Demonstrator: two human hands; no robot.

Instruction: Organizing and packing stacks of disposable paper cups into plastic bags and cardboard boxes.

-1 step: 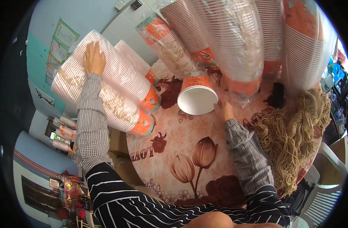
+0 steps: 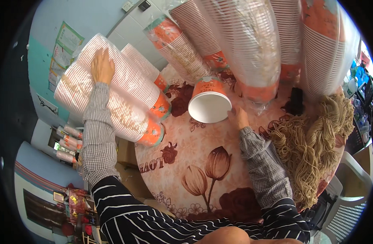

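My left hand (image 2: 102,67) lies flat, fingers stretched, on a long stack of nested paper buckets (image 2: 131,81) in clear plastic. A second wrapped stack (image 2: 127,112) leans alongside it, under my left forearm. In the middle of the table, one orange paper bucket (image 2: 209,106) with a white inside is tipped on its side, its mouth facing me. At the right edge of that mouth is my right hand (image 2: 239,118), its fingers curled against the rim; the fingertips are partly hidden.
Tall wrapped bucket stacks (image 2: 245,49) stand along the back and right. A hank of tan yarn (image 2: 312,142) and a small black object (image 2: 294,101) lie on the right of the round table's flowered cloth (image 2: 170,183). White plastic chairs (image 2: 345,215) stand at the lower right.
My left hand has slid slightly down the stack toward me. The whole view has shifted a little; my right hand remains at the bucket's rim.
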